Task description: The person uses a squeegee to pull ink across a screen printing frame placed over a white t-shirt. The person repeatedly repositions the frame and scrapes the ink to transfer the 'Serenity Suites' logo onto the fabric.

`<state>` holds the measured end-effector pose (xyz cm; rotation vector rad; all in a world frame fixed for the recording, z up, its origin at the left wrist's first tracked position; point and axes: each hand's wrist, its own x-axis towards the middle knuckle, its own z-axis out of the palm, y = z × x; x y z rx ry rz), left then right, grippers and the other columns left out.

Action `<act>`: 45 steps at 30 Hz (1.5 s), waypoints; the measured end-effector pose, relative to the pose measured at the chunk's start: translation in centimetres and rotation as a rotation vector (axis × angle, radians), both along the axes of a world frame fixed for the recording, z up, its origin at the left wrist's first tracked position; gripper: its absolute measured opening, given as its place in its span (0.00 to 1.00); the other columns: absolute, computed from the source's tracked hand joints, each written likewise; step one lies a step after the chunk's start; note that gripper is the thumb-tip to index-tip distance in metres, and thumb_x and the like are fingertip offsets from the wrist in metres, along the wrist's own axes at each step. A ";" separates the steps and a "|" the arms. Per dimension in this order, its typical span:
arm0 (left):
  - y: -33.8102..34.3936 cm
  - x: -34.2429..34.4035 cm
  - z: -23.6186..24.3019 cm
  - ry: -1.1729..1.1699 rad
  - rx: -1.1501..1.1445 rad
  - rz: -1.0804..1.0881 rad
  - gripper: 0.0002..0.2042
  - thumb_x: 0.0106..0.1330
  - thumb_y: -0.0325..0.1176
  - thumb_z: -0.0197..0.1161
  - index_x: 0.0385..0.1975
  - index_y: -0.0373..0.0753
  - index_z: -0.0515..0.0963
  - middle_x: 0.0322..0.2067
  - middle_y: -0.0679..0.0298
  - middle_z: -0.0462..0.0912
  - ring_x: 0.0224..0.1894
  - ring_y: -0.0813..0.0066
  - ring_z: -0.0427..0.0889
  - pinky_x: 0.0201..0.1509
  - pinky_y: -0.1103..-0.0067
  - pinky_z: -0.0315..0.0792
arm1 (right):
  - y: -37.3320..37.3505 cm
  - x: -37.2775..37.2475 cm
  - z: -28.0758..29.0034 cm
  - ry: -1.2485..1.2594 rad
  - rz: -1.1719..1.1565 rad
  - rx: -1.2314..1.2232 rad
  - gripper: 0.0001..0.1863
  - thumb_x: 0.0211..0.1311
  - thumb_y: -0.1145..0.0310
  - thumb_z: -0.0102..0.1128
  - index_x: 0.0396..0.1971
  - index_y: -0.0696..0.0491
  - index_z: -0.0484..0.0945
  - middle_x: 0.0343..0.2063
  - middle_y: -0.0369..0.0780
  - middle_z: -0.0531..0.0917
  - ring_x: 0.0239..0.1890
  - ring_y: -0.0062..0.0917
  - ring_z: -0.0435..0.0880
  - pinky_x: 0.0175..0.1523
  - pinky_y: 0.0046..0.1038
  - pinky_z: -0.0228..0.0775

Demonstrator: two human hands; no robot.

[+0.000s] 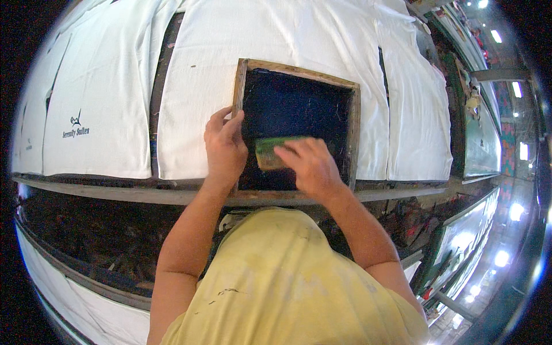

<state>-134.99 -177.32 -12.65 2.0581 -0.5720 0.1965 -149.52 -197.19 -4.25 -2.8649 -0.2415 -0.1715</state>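
Observation:
A wooden-framed printing screen (299,69) with a dark mesh lies on a white cloth (195,115). My left hand (226,146) grips the left side of the frame, its thumb and fingers closed on the wood. Inside the frame, my right hand (315,169) holds a squeegee (268,156) against the mesh, near the close end. The squeegee has a green upper edge and a yellowish-brown face, a little blurred. My right palm and fingers hide its right end.
More white cloths (411,109) lie side by side along the long table; the one at left (103,109) bears a small dark print. A table rail (126,188) runs in front of me. Other tables with pale cloths (468,230) stand at right and behind.

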 end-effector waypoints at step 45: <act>0.2 0.3 0.8 0.100 0.027 -0.072 0.23 0.77 0.13 0.59 0.65 0.39 0.88 0.71 0.50 0.80 0.69 0.53 0.84 0.70 0.65 0.82 | -7.1 -5.5 2.0 0.077 -0.108 0.127 0.22 0.64 0.76 0.64 0.57 0.54 0.91 0.50 0.45 0.92 0.58 0.43 0.89 0.64 0.45 0.77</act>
